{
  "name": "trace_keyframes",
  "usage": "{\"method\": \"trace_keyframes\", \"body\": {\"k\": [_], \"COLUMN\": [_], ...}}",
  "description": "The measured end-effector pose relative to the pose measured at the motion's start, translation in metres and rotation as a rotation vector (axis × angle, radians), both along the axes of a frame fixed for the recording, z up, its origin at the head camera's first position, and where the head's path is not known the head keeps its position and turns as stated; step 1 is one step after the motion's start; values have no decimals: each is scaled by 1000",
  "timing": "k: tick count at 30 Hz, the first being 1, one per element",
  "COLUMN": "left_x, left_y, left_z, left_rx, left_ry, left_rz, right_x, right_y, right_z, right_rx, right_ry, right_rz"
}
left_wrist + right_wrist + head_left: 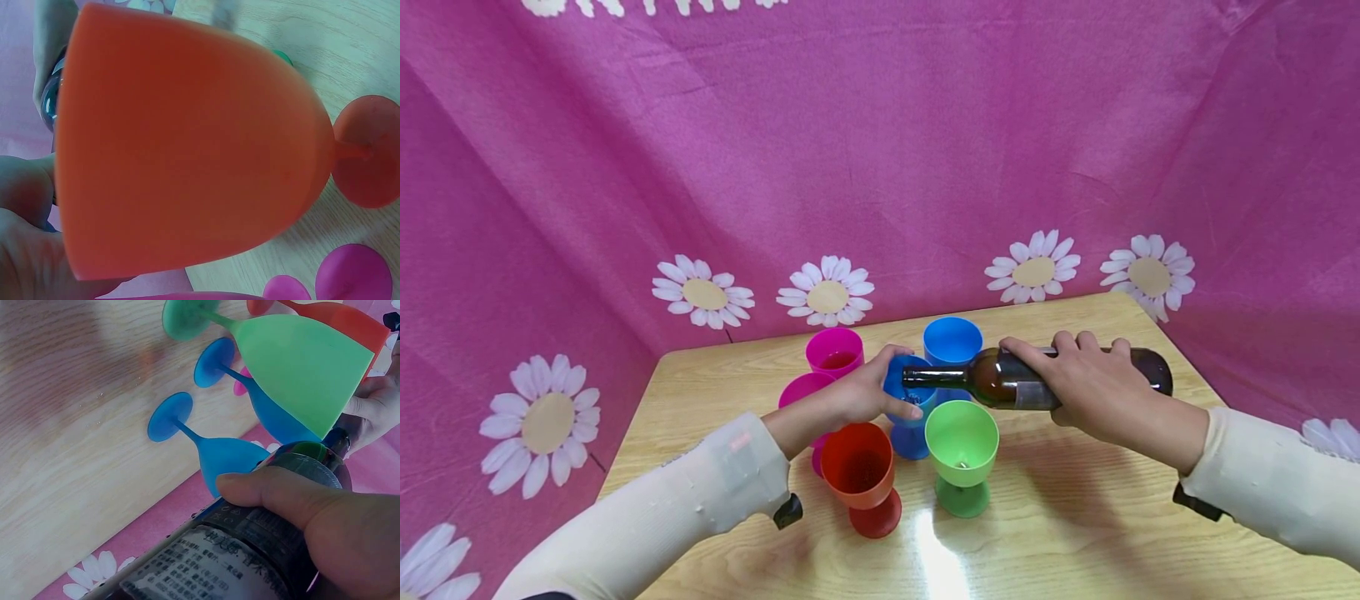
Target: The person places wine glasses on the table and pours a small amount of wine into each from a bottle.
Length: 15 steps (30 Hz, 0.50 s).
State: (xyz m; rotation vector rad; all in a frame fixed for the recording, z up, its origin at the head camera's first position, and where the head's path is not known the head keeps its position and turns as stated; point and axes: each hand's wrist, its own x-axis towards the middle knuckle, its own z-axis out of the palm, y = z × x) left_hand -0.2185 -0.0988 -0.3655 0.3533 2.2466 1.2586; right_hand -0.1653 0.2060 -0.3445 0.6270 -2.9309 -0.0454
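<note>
My right hand [1093, 383] grips a dark wine bottle [1000, 379] round its body, holding it nearly level with the neck pointing left. Its mouth is over the bowl of a blue plastic goblet [910, 437]. With thumb and fingers round that bowl, my left hand [868, 387] holds the goblet from the left. A pale label [206, 562] with print shows on the bottle in the right wrist view. In the left wrist view an orange-red goblet [194, 144] hides most of the left hand's work. How full the held goblet is, I cannot tell.
Nearest me stand the light green goblet [962, 446] and the orange-red one. A second blue goblet [952, 337] is behind the bottle neck. Two magenta goblets stand at left; the farther one [835, 350] holds dark red liquid. Pink flowered cloth [925, 167] surrounds the wooden table [715, 375].
</note>
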Motion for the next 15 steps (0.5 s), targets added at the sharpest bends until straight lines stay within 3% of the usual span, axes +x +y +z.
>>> {"method": "trace_keyframes", "body": {"k": [15], "left_x": [1], "left_y": [-1], "left_z": [0], "left_rx": [6], "left_ry": [1], "left_rz": [-7], "right_x": [0], "right_y": [-1], "right_z": [0], "right_rx": [6], "right_ry": [-11], "right_rz": [-6]}}
